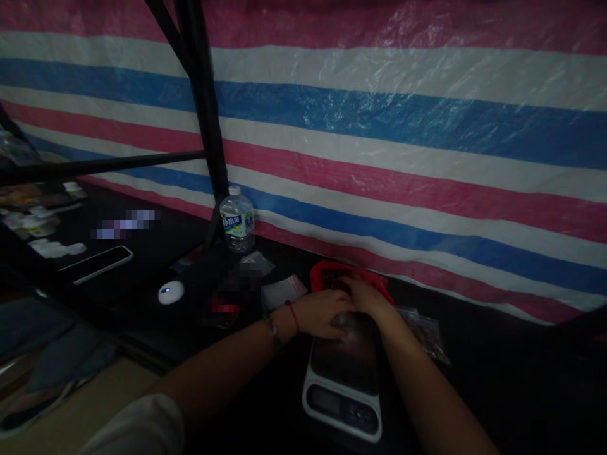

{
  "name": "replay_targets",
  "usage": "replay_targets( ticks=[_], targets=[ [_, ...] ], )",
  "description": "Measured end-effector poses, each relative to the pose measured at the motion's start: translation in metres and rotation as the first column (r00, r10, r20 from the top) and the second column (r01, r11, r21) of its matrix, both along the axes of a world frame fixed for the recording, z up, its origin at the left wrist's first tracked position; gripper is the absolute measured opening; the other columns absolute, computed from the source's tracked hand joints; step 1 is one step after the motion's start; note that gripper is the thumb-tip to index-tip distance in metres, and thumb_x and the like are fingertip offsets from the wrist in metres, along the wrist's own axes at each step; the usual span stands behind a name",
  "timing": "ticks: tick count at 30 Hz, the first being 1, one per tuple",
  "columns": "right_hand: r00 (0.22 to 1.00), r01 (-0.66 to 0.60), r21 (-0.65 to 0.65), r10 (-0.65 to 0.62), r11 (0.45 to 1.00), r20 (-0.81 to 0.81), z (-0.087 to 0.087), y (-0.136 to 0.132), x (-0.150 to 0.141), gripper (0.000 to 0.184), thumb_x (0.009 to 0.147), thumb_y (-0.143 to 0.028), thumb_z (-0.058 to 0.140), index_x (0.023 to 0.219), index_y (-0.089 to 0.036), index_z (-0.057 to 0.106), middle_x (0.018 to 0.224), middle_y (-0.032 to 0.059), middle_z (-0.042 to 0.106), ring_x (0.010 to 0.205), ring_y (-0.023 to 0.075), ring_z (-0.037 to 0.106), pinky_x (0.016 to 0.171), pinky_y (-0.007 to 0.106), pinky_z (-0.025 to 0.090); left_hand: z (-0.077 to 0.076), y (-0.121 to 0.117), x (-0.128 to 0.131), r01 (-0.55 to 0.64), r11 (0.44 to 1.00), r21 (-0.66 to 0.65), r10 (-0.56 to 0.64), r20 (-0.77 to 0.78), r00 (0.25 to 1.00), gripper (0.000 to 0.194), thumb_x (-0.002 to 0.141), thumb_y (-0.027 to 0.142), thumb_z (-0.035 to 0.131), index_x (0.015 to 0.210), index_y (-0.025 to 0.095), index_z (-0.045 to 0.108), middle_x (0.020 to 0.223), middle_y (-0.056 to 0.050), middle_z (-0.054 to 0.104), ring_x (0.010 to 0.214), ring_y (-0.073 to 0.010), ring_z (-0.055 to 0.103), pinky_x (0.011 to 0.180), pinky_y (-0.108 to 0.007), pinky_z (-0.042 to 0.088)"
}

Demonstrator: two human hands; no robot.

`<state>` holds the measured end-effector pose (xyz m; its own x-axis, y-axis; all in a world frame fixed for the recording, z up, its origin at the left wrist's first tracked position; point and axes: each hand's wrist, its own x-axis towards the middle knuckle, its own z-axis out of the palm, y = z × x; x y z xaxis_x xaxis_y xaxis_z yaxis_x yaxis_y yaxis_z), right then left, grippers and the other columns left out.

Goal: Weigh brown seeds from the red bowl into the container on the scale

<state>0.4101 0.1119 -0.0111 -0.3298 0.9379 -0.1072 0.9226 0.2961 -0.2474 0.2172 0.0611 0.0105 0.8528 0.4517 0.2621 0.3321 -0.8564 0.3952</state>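
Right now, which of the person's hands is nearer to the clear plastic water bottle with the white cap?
The left hand. It rests over the small bag on the white kitchen scale, to the lower right of the water bottle. The right hand reaches into the red container, farther right.

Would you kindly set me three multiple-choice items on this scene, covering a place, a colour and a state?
1. Where does the water bottle stand?
A. beside the black pole
B. on the scale
C. inside the red container

2. What colour is the band on the left wrist?
A. green
B. red
C. yellow

3. How does the left hand lie?
A. raised in the air
B. gripping the bottle
C. resting on a small bag on the scale

Answers:
1 A, it stands at the foot of the pole.
2 B, a red string circles the wrist.
3 C, its fingers lie over the bag while the right hand reaches into the red container.
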Motion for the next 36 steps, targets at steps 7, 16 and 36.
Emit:
replay_targets(
  ticks=[7,16,36],
  targets=[
    [0.994,-0.059,0.011,0.060,0.998,-0.087,0.001,0.004,-0.001,0.044,0.078,-0.014,0.059,0.122,-0.017,0.062,0.122,0.0121,0.065,0.111,0.0233,0.061,0.096,0.031,0.044,-0.011,-0.001,-0.011,-0.058,0.998,0.002,0.058,0.095,0.994,0.044,0.077,0.029,0.063,0.120,0.020,0.058,0.110,-0.009,0.064,0.101,-0.0235,0.060,0.093,-0.035,0.046],
    [0.994,-0.065,0.010,0.066,0.998,-0.089,0.011,-0.001,-0.005,0.034,0.080,-0.010,0.053,0.108,-0.018,0.071,0.111,0.0106,0.071,0.103,0.0215,0.065,0.090,0.028,0.045,-0.015,0.006,-0.009,-0.322,0.946,-0.044,0.312,0.403,0.860,0.056,0.075,0.020,0.058,0.130,0.014,0.048,0.121,-0.014,0.057,0.113,-0.0233,0.054,0.100,-0.037,0.046],
    [0.941,0.017,0.165,0.041,0.986,-0.337,0.038,-0.007,0.003,0.026,0.080,-0.020,0.057,0.101,-0.022,0.073,0.104,0.0042,0.072,0.095,0.0208,0.066,0.087,0.030,0.047,-0.023,0.042,0.024,-0.488,0.872,-0.037,0.485,0.197,0.852,0.028,0.078,0.020,0.055,0.105,0.016,0.062,0.104,-0.011,0.066,0.100,-0.0245,0.060,0.091,-0.038,0.049]
  ],
)
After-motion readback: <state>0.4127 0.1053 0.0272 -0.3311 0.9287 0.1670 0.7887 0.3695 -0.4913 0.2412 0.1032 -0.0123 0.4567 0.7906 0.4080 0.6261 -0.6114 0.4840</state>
